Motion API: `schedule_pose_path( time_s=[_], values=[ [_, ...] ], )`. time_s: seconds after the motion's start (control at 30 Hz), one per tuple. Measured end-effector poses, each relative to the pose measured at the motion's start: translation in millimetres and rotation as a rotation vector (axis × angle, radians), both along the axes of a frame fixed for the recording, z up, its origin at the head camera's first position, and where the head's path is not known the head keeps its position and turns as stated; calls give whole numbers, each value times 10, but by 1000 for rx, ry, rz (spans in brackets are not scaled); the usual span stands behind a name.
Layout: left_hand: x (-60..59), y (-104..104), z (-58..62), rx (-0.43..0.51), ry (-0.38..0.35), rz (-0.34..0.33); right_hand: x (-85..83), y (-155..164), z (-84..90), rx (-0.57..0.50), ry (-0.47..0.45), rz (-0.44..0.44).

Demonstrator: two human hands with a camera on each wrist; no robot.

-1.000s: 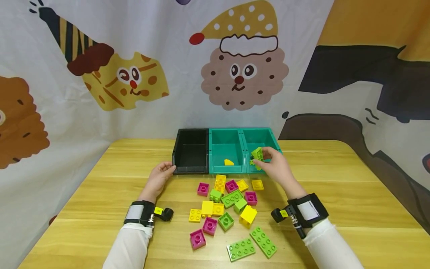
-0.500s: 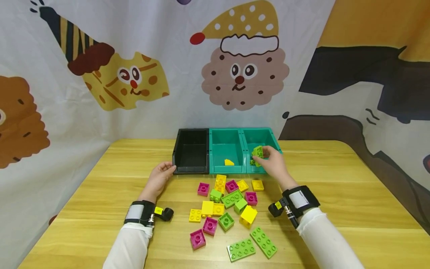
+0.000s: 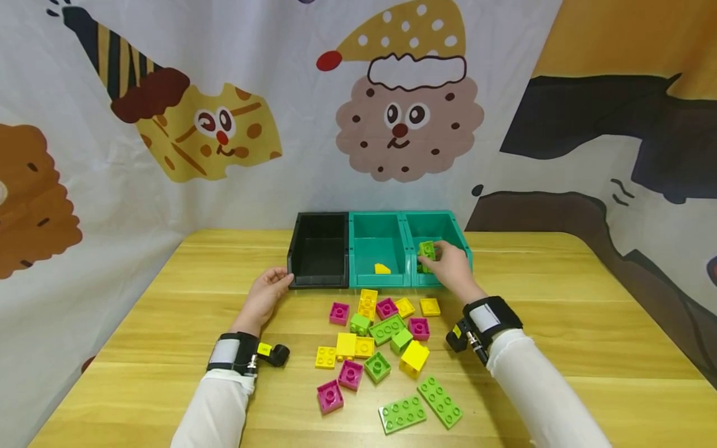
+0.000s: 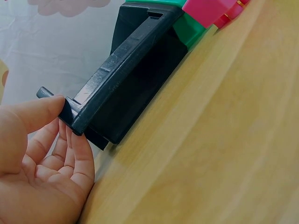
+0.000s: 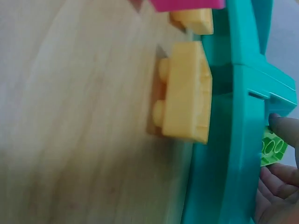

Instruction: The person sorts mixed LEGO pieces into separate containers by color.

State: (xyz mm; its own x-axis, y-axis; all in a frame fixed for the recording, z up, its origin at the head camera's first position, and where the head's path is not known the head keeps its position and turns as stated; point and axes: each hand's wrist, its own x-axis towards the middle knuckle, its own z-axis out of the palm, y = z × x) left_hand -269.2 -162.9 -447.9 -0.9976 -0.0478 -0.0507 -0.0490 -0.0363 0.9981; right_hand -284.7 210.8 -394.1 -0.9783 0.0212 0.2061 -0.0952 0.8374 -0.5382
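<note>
My right hand pinches a small green brick over the right teal bin; the right wrist view shows the green brick at my fingertips just past the right teal bin's front wall. More green shows low in that bin behind my fingers. My left hand rests against the front left corner of the black bin; in the left wrist view my thumb and fingers touch the black bin's corner lip. The middle teal bin holds one yellow piece.
Several loose pink, yellow and green bricks lie on the wooden table in front of the bins, two long green plates nearest me. A yellow brick sits close to the teal bin's front. A printed cloth hangs behind.
My right hand has carried the green brick forward and slightly down, from the bin's front edge to over its inside. The left hand has stayed at the black bin.
</note>
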Motion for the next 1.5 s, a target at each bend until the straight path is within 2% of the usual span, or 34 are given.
schedule_pose_path(
  time_s=[0.2, 0.47, 0.8, 0.93, 1.13, 1.23, 1.5],
  values=[
    [23, 12, 7, -18, 14, 10, -39, -46, -55, 51, -65, -18],
    [25, 14, 17, -20, 19, 10, -75, -55, -109, 85, -63, -47],
    [33, 24, 34, -18, 2, 15, -113, -21, -98, 200, -95, 3],
    [31, 24, 32, -17, 7, 13, -97, 7, -77, 158, -83, 25],
    [31, 30, 43, -21, 11, 11, 3, 64, 46, 63, 56, 72],
    [28, 30, 47, -18, 8, 12, 71, 87, 118, -4, 95, 102],
    [28, 24, 37, -23, 7, 8, 305, 115, 162, -110, 94, 153]
  ],
)
